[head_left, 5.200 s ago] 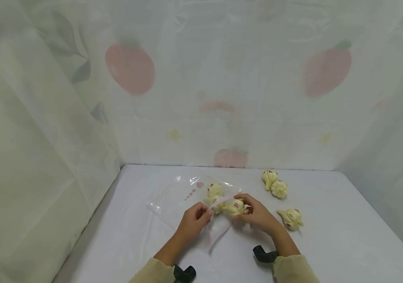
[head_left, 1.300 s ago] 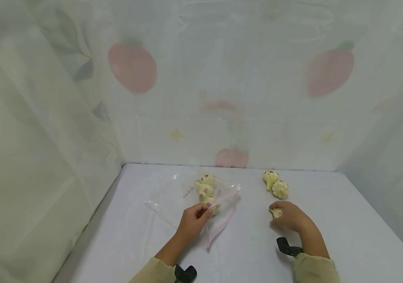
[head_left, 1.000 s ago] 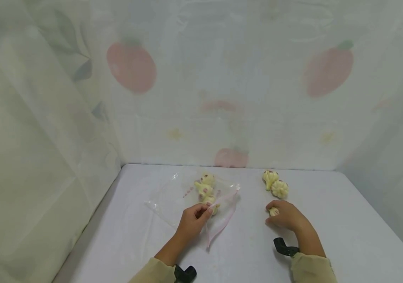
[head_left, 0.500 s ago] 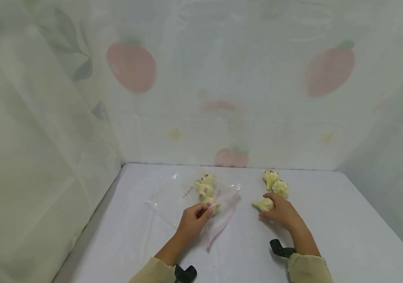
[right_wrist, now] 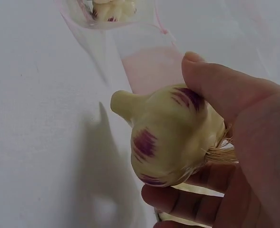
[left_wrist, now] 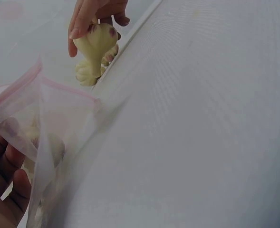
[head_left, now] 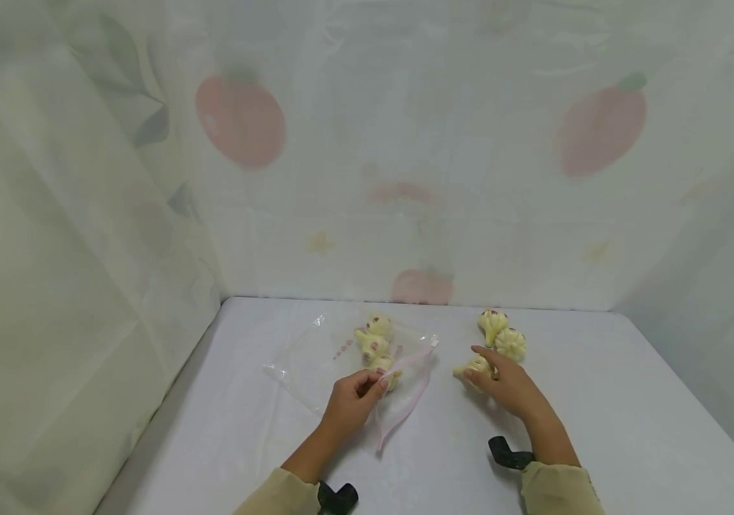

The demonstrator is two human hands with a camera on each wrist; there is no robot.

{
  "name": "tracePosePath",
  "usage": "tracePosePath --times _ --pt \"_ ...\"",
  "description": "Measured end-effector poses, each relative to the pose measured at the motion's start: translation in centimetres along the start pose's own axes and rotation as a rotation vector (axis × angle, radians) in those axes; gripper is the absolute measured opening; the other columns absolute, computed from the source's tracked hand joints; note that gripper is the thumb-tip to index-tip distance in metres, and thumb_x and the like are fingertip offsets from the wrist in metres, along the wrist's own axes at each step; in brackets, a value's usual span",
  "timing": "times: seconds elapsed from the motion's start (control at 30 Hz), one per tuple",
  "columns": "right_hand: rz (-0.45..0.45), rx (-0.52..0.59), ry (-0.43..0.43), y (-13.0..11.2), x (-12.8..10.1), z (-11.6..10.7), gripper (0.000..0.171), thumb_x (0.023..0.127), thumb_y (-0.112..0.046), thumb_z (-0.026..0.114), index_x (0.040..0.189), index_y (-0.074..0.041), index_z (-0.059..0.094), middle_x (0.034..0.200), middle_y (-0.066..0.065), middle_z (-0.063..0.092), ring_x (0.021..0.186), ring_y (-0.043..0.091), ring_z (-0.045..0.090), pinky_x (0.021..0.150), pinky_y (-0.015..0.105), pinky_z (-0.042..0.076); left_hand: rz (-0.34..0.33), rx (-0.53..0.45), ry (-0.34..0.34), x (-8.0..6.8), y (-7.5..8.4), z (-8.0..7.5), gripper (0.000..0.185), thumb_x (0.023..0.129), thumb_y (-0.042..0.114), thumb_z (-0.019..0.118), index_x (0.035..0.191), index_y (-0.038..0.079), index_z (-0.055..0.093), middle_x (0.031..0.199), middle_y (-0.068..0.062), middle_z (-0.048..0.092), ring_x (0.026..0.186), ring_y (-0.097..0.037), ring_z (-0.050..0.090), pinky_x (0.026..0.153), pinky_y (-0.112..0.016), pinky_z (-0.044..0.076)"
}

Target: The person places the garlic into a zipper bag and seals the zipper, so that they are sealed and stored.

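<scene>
A clear bag [head_left: 309, 354] is laid on the white table [head_left: 444, 465], and its pink-edged mouth [left_wrist: 15, 91] is pinched by the left hand [head_left: 349, 404], thumb and fingers drawn narrow. Three garlic bulbs [head_left: 375, 347] are seen lying in a row inside the bag; the nearest is partly covered by the folded mouth and the left fingertips. To the right of the bag, well apart from its mouth, a held bulb [right_wrist: 163, 137] is gripped between thumb and fingers by the right hand [head_left: 509, 390], its stem turned toward the bag. Farther right of the bag, beyond the right hand, two loose bulbs [head_left: 510, 345] are set touching or nearly so. Behind the bag, a fruit-printed curtain [head_left: 470, 143] is hung. Black wrist mounts [head_left: 510, 455] are worn on the near side of the bag.
</scene>
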State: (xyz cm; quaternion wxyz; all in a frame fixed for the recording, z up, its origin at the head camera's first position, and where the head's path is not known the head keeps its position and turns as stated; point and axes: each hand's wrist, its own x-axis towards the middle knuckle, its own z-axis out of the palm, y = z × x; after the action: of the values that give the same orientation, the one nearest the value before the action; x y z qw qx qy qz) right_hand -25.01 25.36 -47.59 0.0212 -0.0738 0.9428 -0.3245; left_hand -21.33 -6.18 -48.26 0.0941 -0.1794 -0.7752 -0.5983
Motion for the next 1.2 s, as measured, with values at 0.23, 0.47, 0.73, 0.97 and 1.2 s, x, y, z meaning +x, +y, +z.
tracePosePath --times 0.23,0.47,0.73,0.97,1.2 --pt "-0.013 0.046 -0.038 -0.2 0.1 0.5 0.057 0.096 -0.045 0.060 0.145 -0.018 0.049 0.120 0.011 0.057 0.096 0.024 0.052 0.073 0.036 0.047 0.000 0.002 -0.001 0.0 0.1 -0.1 0.011 0.093 0.009 0.067 0.087 0.001 0.070 0.069 -0.003 0.061 0.060 0.000 0.047 0.055 -0.017 0.041" --pt "-0.043 0.047 -0.021 -0.5 0.1 0.5 0.055 0.097 -0.040 0.060 0.145 -0.015 0.048 0.131 0.011 0.055 0.100 0.022 0.054 0.077 0.037 0.047 -0.002 -0.018 -0.005 0.0 0.0 -0.1 0.011 0.093 0.009 0.067 0.087 0.001 0.069 0.069 -0.003 0.060 0.060 -0.001 0.047 0.054 -0.016 0.040" --pt "-0.051 0.077 0.041 -0.6 0.0 0.7 0.050 0.094 -0.028 0.062 0.141 -0.014 0.051 0.140 0.013 0.053 0.117 0.032 0.055 0.093 0.051 0.047 -0.003 -0.028 -0.005 0.0 -0.2 0.0 0.012 0.094 0.009 0.067 0.088 -0.001 0.070 0.069 -0.004 0.060 0.060 -0.002 0.047 0.054 -0.016 0.041" --pt "-0.140 0.056 0.068 -0.8 0.2 1.3 0.042 0.088 -0.011 0.060 0.130 -0.013 0.063 0.132 0.010 0.060 0.119 0.031 0.056 0.096 0.053 0.045 -0.031 -0.018 -0.002 0.0 0.2 -0.1 0.009 0.093 0.009 0.067 0.087 0.003 0.070 0.070 -0.001 0.059 0.060 -0.002 0.048 0.054 -0.017 0.042" --pt "-0.144 0.044 0.052 -1.2 0.1 1.2 0.042 0.090 -0.011 0.060 0.131 -0.015 0.063 0.131 0.009 0.061 0.118 0.031 0.057 0.096 0.054 0.045 -0.032 -0.003 -0.002 0.3 -1.3 0.2 0.011 0.094 0.010 0.067 0.087 0.002 0.070 0.069 0.000 0.059 0.060 -0.002 0.047 0.054 -0.017 0.041"
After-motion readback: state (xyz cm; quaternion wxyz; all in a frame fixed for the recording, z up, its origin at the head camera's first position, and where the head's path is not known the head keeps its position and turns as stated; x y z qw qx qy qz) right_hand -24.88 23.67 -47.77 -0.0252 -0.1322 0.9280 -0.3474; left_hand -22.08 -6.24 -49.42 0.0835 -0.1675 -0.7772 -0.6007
